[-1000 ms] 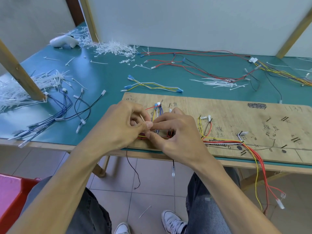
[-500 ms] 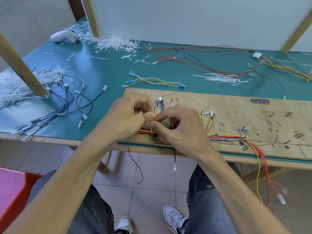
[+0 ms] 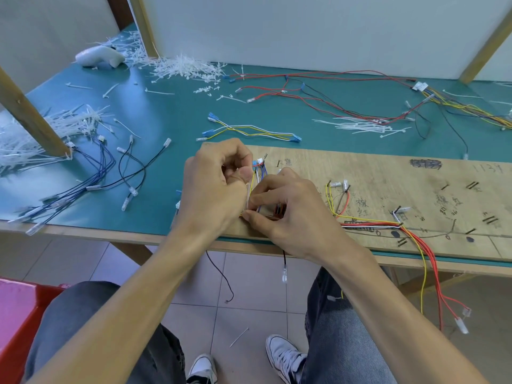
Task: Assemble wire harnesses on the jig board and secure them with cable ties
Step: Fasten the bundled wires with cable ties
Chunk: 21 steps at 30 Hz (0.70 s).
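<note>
A plywood jig board (image 3: 388,176) with nails and pen marks lies on the teal table. A wire harness (image 3: 368,223) of red, yellow, white and black wires runs along its near edge and hangs off the table at the right. At the board's left end, my left hand (image 3: 216,187) pinches the tail of a white cable tie (image 3: 248,194) that stands upright over the bundle. My right hand (image 3: 288,209) pinches the bundle and the tie's lower end right beside it. Blue and yellow wires rise to small connectors (image 3: 259,162) just behind my fingers.
Loose cable ties lie in heaps at the left (image 3: 25,137), the back (image 3: 185,66) and the right middle (image 3: 360,124). Spare wire sets lie on the table: blue and black (image 3: 91,176), yellow-white (image 3: 249,131), red and black (image 3: 332,92). A white tool (image 3: 98,56) rests far left. A red bin (image 3: 16,314) stands by my left knee.
My left hand has risen a little, drawing the cable tie's tail upward, while my right hand stays on the bundle. The view has shifted slightly.
</note>
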{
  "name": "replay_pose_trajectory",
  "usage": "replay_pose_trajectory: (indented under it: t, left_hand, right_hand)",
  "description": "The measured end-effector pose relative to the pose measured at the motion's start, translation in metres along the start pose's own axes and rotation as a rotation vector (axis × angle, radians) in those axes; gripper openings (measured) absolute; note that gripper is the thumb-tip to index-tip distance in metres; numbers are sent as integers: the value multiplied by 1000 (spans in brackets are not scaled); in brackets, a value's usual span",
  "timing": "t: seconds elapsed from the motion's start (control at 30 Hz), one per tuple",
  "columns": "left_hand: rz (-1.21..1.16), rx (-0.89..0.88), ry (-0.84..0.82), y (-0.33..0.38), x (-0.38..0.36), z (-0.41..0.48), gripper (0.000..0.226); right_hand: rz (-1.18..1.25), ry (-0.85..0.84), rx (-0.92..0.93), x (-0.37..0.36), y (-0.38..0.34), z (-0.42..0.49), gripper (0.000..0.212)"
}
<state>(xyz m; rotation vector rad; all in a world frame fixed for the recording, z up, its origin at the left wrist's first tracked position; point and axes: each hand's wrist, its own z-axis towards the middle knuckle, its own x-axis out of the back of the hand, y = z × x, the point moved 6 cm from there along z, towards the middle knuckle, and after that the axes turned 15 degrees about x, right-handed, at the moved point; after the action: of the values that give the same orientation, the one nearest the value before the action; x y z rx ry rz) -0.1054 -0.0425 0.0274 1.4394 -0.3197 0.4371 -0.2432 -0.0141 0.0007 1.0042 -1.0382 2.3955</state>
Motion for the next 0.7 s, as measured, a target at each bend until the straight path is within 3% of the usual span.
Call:
replay_pose_trajectory:
  t: [0.17, 0.27, 0.37, 0.5, 0.7]
  left_hand:
    - [-20, -15, -135, -11, 12, -3, 5]
    - [27, -17, -163, -15, 15, -6, 11]
    - [29, -24, -62, -12, 10, -10, 27]
    - [20, -4, 111, -8, 2, -13, 33]
    - [29, -17, 163, -6, -1, -11, 33]
  right_hand:
    - [21, 52, -42, 2, 2, -5, 7]
    - [21, 55, -53, 3, 2, -5, 9]
    - [23, 62, -30, 1, -1, -5, 7]
    - [-4, 55, 27, 0, -1, -3, 5]
    - [-21, 55, 81, -3, 3, -3, 8]
